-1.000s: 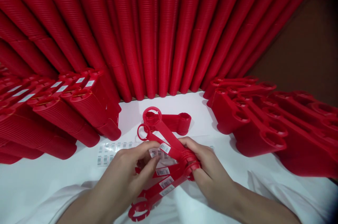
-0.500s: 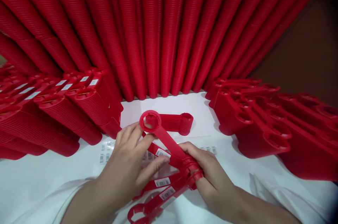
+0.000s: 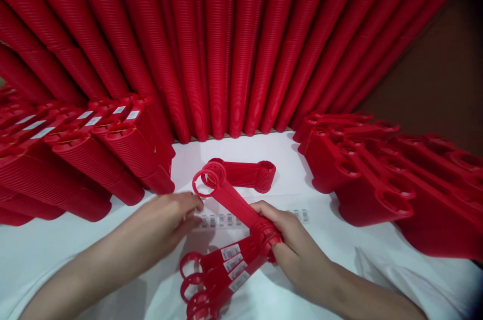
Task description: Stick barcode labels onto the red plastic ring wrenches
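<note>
White bench (image 3: 347, 242); red stacks (image 3: 217, 58) standing at twelve o'clock. Red pieces (image 3: 252, 244), several labelled, are fanning at six; your right hand (image 3: 296, 247), at five, is gripping them. Your left hand (image 3: 175, 212), near eight, is curling by the label sheet (image 3: 221, 220); whether pinching anything, unclear.

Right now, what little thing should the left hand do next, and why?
Probably peel a label from the sheet: the left hand is near it, and the upper red piece in the right hand shows no label, while four lower ones do.
</note>
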Tool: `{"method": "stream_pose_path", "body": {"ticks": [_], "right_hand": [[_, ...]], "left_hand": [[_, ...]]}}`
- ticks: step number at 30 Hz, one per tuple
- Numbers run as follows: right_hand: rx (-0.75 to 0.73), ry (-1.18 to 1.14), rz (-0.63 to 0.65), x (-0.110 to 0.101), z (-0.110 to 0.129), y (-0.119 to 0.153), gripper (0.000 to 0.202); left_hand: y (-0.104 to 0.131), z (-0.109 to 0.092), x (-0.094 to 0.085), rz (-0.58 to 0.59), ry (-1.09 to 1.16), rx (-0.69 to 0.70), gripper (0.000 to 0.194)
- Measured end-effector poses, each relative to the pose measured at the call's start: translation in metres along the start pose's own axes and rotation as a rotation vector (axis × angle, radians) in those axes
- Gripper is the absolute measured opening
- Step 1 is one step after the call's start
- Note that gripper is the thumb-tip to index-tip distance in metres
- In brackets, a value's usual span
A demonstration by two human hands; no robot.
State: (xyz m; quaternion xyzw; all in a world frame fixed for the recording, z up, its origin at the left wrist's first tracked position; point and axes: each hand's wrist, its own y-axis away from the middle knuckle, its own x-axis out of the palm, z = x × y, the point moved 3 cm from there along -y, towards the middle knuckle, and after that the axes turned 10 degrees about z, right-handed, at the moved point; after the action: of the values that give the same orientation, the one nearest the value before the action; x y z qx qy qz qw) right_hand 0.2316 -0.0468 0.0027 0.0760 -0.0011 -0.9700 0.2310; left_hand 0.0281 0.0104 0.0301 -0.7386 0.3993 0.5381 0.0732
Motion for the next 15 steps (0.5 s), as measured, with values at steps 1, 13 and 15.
{"method": "stream_pose_path", "body": {"ticks": [1,13,15], "right_hand": [[0.008,0.005,-0.002,0.0,-0.001,-0.001,0.039],[0.115,0.059,-0.009,-0.002,-0.01,-0.007,0.039],[0.132,0.062,-0.006,-0.002,-0.013,-0.008,0.036]], "left_hand": [[-0.002,0.008,-0.004,-0.082,-0.069,-0.02,0.023],[-0.01,0.026,-0.004,-0.05,-0.185,-0.155,0.026],[-0.006,0.022,-0.009,-0.05,-0.112,-0.101,0.026]]}}
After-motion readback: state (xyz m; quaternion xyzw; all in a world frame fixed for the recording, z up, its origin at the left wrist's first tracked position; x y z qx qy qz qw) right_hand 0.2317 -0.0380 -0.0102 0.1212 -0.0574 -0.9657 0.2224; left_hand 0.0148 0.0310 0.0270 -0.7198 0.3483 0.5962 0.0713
